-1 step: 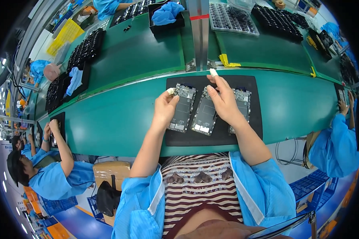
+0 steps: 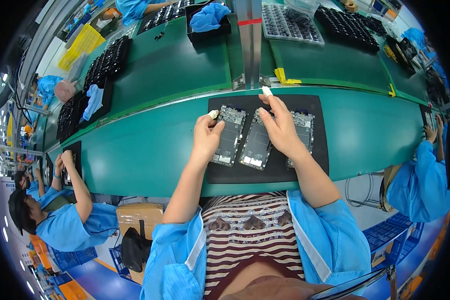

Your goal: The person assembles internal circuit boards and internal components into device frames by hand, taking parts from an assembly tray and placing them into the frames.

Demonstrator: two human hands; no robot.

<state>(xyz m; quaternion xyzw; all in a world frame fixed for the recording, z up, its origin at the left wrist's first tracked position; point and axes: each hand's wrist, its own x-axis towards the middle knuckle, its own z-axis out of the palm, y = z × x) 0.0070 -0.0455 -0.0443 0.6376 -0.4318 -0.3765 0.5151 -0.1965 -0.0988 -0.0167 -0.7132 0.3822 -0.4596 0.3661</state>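
Three opened phone bodies with bare circuit boards and dark battery areas lie side by side on a black mat [image 2: 275, 176]. At the left phone body [image 2: 229, 142], my left hand [image 2: 206, 137] has closed its thumb and index finger on the upper left edge. My right hand [image 2: 282, 129] lies across the upper right of the middle phone body [image 2: 255, 147], thumb and fingers apart, and partly hides the right phone body [image 2: 305, 131]. A white finger cot [image 2: 213, 114] covers my left index fingertip, and another white cot [image 2: 267, 91] is on a right fingertip.
A metal post [image 2: 250, 45] stands behind the mat, near yellow tape [image 2: 286, 77]. Beyond it are black trays [image 2: 347, 27], a clear tray of small parts [image 2: 291, 24] and a black box [image 2: 210, 34] with a blue cloth. Co-workers sit at left [image 2: 70, 220] and right [image 2: 417, 180].
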